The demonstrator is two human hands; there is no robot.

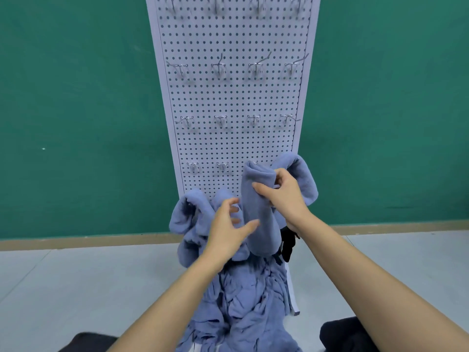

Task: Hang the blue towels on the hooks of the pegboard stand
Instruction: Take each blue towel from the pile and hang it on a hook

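Your right hand [281,196] pinches a blue towel [258,207] at the pegboard's [233,97] bottom row, your left hand [228,229] is spread and empty beside it; next, seat the fold on a hook [221,166].

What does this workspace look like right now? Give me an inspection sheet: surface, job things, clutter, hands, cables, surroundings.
Surface: pale grey floor; white pegboard stand upright on it.
Job's things: blue towel held up at the bottom row of hooks; second towel draped at the board's lower right; towel pile at the base; upper hooks bare.
Clutter: small black item beside the pile, cannot tell what.
Hands: right hand pinches the blue towel; left hand open, fingers spread beside it.
Cables: nothing seen.
Surroundings: green wall, tan skirting.
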